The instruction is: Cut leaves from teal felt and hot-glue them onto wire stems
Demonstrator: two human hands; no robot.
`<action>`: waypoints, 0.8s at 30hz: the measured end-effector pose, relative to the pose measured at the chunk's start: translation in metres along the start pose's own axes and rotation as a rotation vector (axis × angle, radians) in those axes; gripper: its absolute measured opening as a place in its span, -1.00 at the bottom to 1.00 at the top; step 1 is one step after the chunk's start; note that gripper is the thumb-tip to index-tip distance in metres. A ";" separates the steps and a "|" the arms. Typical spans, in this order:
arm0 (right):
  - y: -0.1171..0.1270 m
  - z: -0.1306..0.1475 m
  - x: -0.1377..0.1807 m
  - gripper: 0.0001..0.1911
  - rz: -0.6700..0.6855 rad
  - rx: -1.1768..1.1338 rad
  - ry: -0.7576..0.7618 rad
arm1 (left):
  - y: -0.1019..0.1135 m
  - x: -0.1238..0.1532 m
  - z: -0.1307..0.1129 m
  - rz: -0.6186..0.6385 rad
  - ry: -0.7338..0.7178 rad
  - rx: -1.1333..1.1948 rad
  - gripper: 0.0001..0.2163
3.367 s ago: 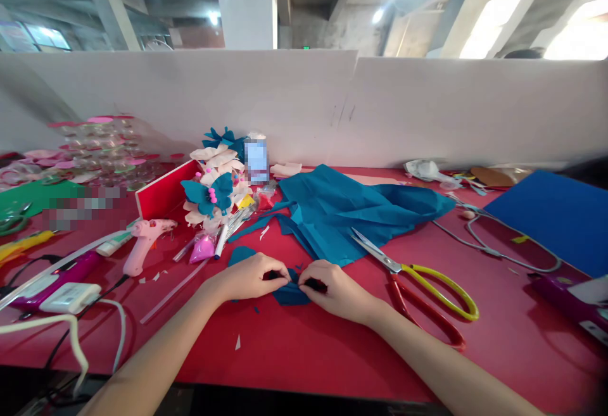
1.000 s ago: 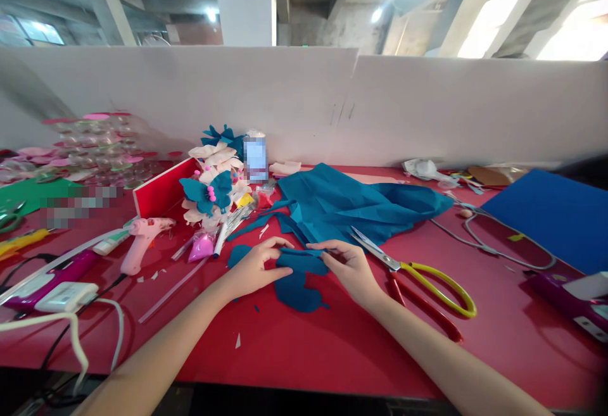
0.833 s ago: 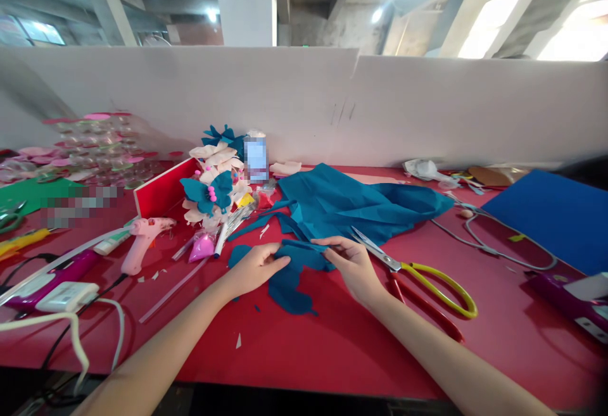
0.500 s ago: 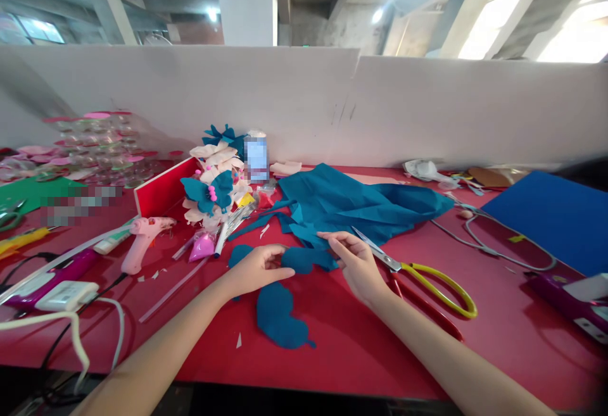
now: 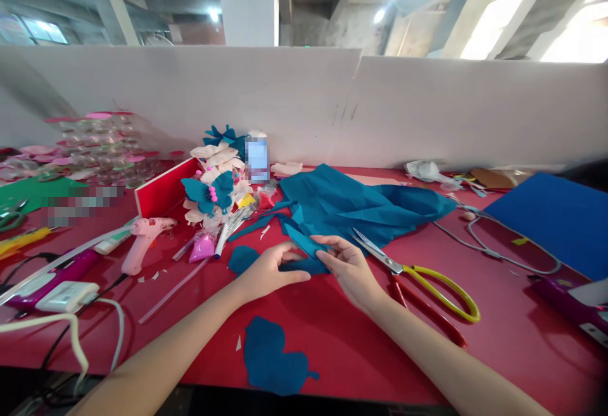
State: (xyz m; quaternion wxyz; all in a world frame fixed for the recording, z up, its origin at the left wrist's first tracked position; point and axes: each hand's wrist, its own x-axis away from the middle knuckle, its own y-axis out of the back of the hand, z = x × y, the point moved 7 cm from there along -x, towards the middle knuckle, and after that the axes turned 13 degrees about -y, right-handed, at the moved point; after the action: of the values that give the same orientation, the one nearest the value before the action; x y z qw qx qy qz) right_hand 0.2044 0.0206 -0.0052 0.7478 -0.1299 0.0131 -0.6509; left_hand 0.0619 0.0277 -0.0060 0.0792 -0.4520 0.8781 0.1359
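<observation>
Between my two hands is a teal fabric piece [image 5: 304,265], partly hidden by my fingers. My left hand [image 5: 273,271] curls around its left end, thumb stretched along the near side. With thumb and fingers my right hand [image 5: 349,267] pinches a folded teal flap [image 5: 306,242] at its right end. Nearer the table's front edge lies a cut teal wing-shaped piece [image 5: 275,359], flat. Another teal cutout [image 5: 242,259] shows behind my left hand. Scissors [image 5: 413,270] with one yellow and one red handle lie with blades apart, right of my right hand.
A large crumpled teal cloth [image 5: 351,197] spreads behind my hands. On the left are a pink glue gun [image 5: 145,239], cables and a purple power strip [image 5: 57,280]. Fabric butterflies [image 5: 209,193] stand near a phone [image 5: 257,156]. A blue sheet [image 5: 555,226] lies at right.
The wing-shaped piece on the table has shifted toward the front edge. My right hand has moved slightly down, and a teal flap now stands raised at its fingertips.
</observation>
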 end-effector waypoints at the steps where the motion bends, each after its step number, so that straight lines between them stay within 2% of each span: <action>1: -0.001 -0.001 0.000 -0.65 0.012 -0.009 -0.013 | -0.002 -0.003 -0.004 -0.005 -0.012 0.004 -0.64; 5: 0.001 0.001 0.003 -0.59 0.005 -0.072 -0.040 | -0.005 -0.012 -0.014 0.002 -0.014 -0.024 -0.78; 9: 0.000 -0.002 0.004 -0.52 0.032 -0.109 -0.143 | -0.008 -0.012 -0.012 0.080 -0.004 0.007 -0.76; 14: -0.011 -0.011 0.004 -0.73 0.180 -0.089 -0.221 | -0.008 -0.009 -0.006 0.065 -0.009 -0.006 -0.73; 18: -0.005 -0.016 0.001 -0.78 0.146 -0.071 -0.197 | -0.007 -0.009 -0.008 0.064 0.023 -0.063 -0.77; 24: -0.004 -0.016 0.001 -0.76 0.144 0.006 -0.192 | -0.010 -0.008 -0.016 0.075 -0.033 -0.017 -0.77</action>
State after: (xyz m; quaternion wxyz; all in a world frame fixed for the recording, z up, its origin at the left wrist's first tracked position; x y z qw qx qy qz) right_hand 0.1980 0.0160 -0.0192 0.7909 -0.1880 -0.0510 -0.5801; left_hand 0.0748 0.0232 0.0101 0.0846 -0.4173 0.8917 0.1534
